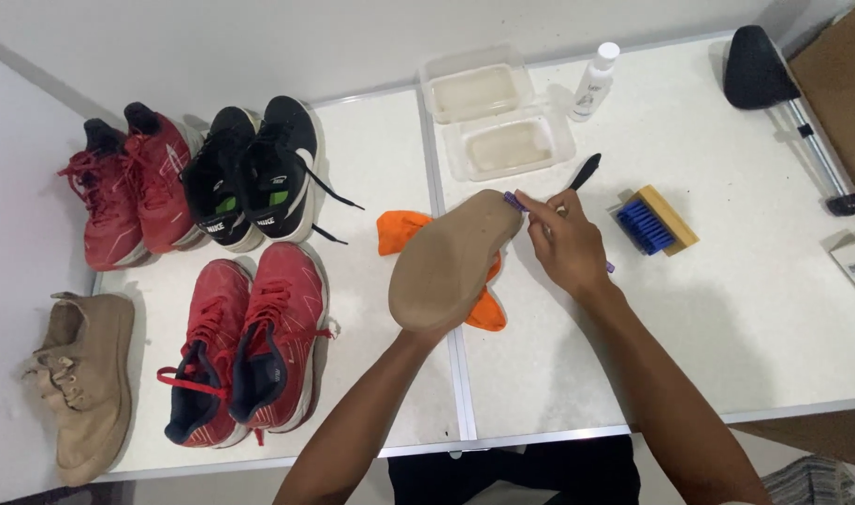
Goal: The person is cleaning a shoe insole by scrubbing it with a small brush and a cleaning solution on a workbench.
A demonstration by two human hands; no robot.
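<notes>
Mid-scrub by the look of it: tan shoe [451, 265] held sole-up over the orange cloth [401, 230], left hand [426, 329] mostly hidden beneath the heel, so cannot tell how those fingers lay. Just right of the shoe's toe, right hand [566, 241] with fingers [543, 211] pressed together, pinching a small purple brush [514, 201] against the toe edge. Next move judged to call for short strokes along the sole rim, with the blue-bristled wooden brush [656, 221] lying idle further right of the shoe.
</notes>
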